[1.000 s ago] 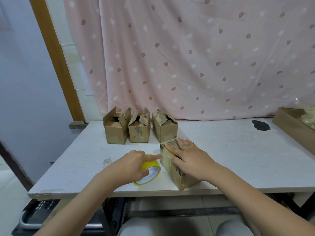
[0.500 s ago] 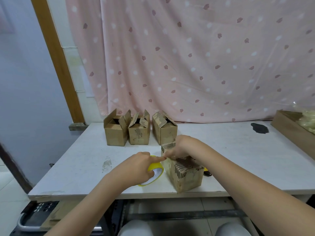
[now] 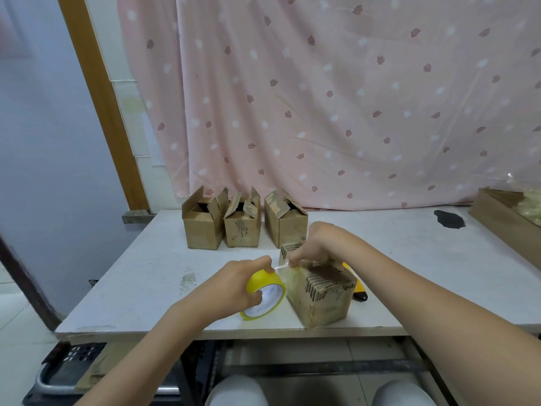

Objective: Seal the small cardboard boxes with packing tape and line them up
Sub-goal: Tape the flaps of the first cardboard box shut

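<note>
Left hand [image 3: 234, 284] curled in a grip; right hand [image 3: 314, 244] pinching, wrist bent

A white bench [image 3: 152, 276] with a scuffed top and a dark stain [image 3: 448, 219] toward its far right stands before a pink leaf-and-dot curtain [image 3: 336, 98]. A wooden door frame [image 3: 102, 101] rises far left against a pale blue wall [image 3: 44, 142]; light floor tiles [image 3: 17, 332] below

1. In front of you, a box [image 3: 319, 291] sits at the near edge of the table [image 3: 140, 276].
2. The tape roll [image 3: 265, 294] lies just left of it.
3. Three boxes [image 3: 244, 227] stand in a row behind.
4. A knife [image 3: 358, 290] lies right of your box.
</note>
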Motion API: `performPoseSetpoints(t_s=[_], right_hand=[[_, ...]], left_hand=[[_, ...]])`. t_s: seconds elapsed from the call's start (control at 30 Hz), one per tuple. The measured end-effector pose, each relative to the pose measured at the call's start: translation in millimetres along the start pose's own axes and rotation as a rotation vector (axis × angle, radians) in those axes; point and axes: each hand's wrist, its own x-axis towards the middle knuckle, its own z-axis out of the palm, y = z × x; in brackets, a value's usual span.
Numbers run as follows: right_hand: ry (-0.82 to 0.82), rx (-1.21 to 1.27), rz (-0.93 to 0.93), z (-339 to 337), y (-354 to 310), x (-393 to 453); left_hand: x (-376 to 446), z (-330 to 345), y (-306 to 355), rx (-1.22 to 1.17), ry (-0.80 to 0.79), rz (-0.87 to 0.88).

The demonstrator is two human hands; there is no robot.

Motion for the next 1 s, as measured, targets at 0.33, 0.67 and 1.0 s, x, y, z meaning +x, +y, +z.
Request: performPoseSetpoints(t_s=[0.33,0.67,1.0], right_hand=[[-0.092,0.524,-0.008,-13.7,34.9,0.0],[-0.170,0.750,0.002,-17.7,74.2,4.2],[-0.315,0.942,-0.029,-7.5,80.8,9.6]], left_hand=[[1.2,-35.4,-1.5,-0.012,0.044,0.039],[-14.6,-46.0,-32.5,0.075,-0.008,0.048],[-14.8,-50.1,-28.9,-0.020,-0.032,0.036]])
